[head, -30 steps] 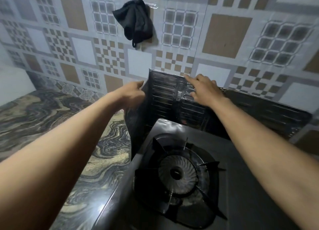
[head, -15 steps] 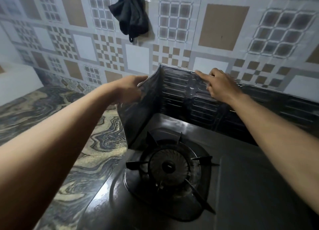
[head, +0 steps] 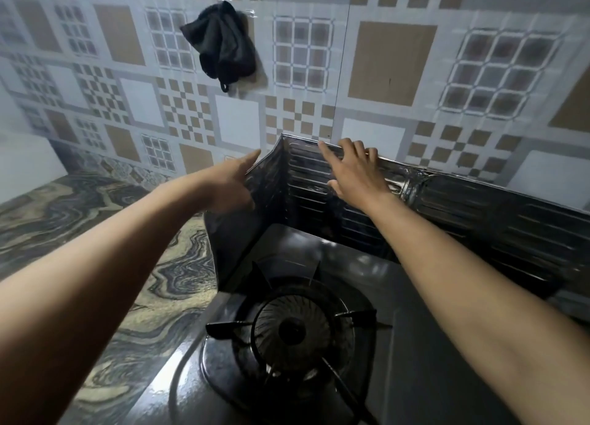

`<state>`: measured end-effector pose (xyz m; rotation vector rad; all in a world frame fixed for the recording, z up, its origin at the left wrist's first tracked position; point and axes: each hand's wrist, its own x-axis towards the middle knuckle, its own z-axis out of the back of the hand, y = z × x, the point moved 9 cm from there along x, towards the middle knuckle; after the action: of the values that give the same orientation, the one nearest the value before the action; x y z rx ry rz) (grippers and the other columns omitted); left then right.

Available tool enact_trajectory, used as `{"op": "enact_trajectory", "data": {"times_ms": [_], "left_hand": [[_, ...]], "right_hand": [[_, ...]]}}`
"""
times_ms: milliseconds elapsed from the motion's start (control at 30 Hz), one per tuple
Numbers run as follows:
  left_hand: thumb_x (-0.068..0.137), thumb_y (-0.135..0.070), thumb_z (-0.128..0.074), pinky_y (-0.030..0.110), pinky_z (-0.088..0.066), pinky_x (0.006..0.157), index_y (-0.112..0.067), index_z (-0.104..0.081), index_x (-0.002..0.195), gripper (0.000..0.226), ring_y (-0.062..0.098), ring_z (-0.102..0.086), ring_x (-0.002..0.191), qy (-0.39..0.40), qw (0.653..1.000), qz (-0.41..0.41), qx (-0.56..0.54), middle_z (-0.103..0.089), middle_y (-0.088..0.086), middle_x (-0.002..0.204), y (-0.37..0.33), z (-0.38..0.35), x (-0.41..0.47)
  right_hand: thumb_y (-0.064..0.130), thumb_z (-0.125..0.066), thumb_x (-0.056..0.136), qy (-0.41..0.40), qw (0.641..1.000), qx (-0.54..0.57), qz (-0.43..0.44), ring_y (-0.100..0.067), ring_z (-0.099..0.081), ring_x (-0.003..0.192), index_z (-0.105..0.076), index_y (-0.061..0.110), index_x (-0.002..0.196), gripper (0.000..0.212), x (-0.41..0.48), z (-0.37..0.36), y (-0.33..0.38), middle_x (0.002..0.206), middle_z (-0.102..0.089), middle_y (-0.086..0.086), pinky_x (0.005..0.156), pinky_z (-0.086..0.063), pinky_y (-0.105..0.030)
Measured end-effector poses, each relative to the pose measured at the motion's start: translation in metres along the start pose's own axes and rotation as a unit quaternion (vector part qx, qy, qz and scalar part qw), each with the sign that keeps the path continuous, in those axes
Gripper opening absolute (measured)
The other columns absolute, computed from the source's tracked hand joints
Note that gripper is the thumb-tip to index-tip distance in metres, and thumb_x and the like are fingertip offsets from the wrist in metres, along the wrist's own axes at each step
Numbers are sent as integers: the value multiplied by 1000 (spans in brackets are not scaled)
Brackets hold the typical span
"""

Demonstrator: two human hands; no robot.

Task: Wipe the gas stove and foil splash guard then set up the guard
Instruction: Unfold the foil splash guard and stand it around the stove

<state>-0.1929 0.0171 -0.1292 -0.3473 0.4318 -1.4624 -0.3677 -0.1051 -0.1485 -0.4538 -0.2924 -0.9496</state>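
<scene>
The dark foil splash guard (head: 479, 220) stands upright behind and to the left of the black gas stove (head: 424, 344), folded at a corner near the back left. My left hand (head: 231, 185) lies against the outside of the guard's left panel, fingers stretched out, thumb side hidden. My right hand (head: 354, 172) rests on the back panel with its fingers curled over the top edge. The burner (head: 292, 332) with its pan supports sits in front, below both arms.
A black cloth (head: 222, 46) hangs from a hook on the patterned tile wall (head: 396, 63). A marbled countertop (head: 134, 297) stretches left of the stove. A white surface (head: 25, 159) stands at the far left.
The left panel has swung further round the stove's left side. My left hand's fingers have straightened along it, and my right hand has shifted along the top edge of the back panel.
</scene>
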Motion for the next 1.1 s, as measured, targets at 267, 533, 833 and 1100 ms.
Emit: {"op": "enact_trajectory", "data": {"times_ms": [267, 533, 833, 1100], "left_hand": [[86, 5, -53, 29, -41, 86, -30, -10, 159, 92, 35, -54, 124, -46, 993, -26, 108, -53, 15, 143, -4, 2, -6], [84, 6, -49, 35, -41, 100, -25, -9, 159, 91, 36, -47, 133, -56, 992, -26, 111, -47, 15, 149, -12, -3, -8], [81, -5, -66, 33, -47, 80, -18, -38, 145, 71, 32, -59, 106, -46, 998, 28, 31, -63, 14, 123, 15, -5, -12], [82, 0, -57, 34, -43, 75, -15, -41, 134, 57, 31, -56, 96, -32, 998, 33, 43, -61, 14, 115, 21, -4, -16]], "right_hand": [[8, -74, 79, -25, 999, -39, 28, -39, -45, 108, -17, 19, 156, 97, -10, -2, -14, 129, -44, -22, 86, -37, -49], [15, -79, 77, -47, 996, -68, 39, -40, -44, 108, -24, 15, 154, 94, -23, 5, -42, 129, -45, -23, 87, -39, -53], [33, -74, 84, -41, 989, 31, 138, -37, -23, 146, -18, 14, 156, 93, 9, 13, 31, 159, -24, -19, 119, -19, -52], [30, -67, 90, 4, 973, 144, 180, -30, -28, 144, -41, 24, 146, 62, 59, 18, 90, 153, -40, -9, 117, -24, -49]]}}
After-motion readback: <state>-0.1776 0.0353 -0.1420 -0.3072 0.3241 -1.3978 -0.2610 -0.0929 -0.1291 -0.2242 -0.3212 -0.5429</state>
